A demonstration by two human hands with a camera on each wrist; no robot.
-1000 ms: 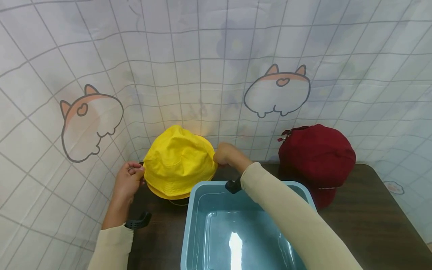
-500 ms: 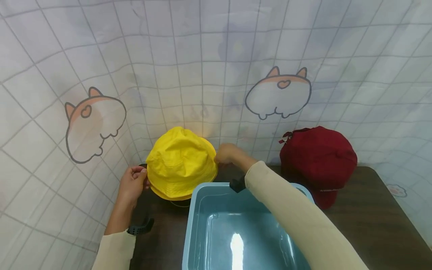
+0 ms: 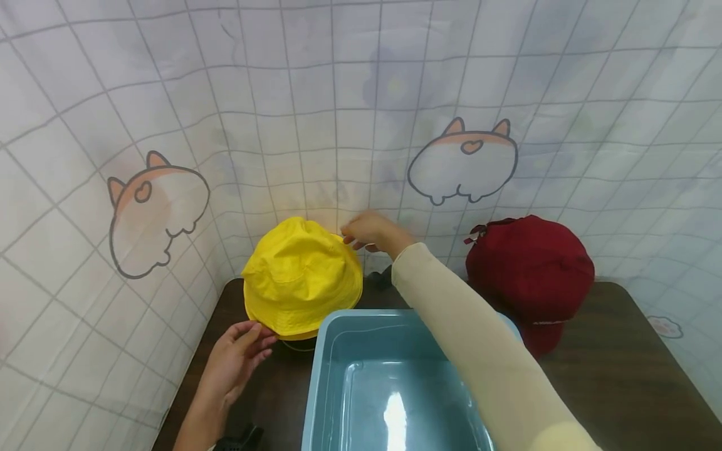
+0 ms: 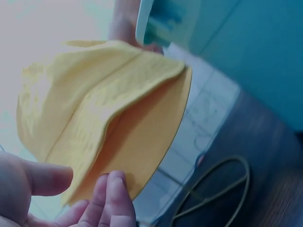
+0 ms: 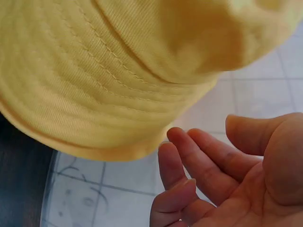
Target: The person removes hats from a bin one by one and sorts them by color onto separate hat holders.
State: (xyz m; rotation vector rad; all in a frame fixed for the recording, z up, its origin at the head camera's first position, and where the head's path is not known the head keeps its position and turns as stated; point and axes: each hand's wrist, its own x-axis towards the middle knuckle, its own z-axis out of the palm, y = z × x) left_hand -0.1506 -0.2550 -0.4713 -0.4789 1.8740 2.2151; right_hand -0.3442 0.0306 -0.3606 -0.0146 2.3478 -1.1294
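Note:
A yellow bucket hat (image 3: 301,279) sits at the back left of the dark table, crown up. My left hand (image 3: 239,354) is at the front left of its brim, fingertips right at the edge. In the left wrist view the thumb and the fingers (image 4: 116,196) are spread apart, with the fingers at the brim's underside. Behind the hat's right side is my right hand (image 3: 372,230), its fingertips close to the back of the brim. The right wrist view shows the loosely bent fingers (image 5: 203,165) holding nothing.
A light blue plastic basin (image 3: 325,351) stands front centre, under my right forearm. At the back right is a dark red cap (image 3: 530,269). A thin wire loop (image 4: 213,177) lies below the yellow hat. A white grid-patterned curtain (image 3: 361,125) hangs behind the table (image 3: 615,376).
My left hand has moved from the hat's left side down to the front left of the brim. My right hand has left the right edge and moved up and back behind the hat.

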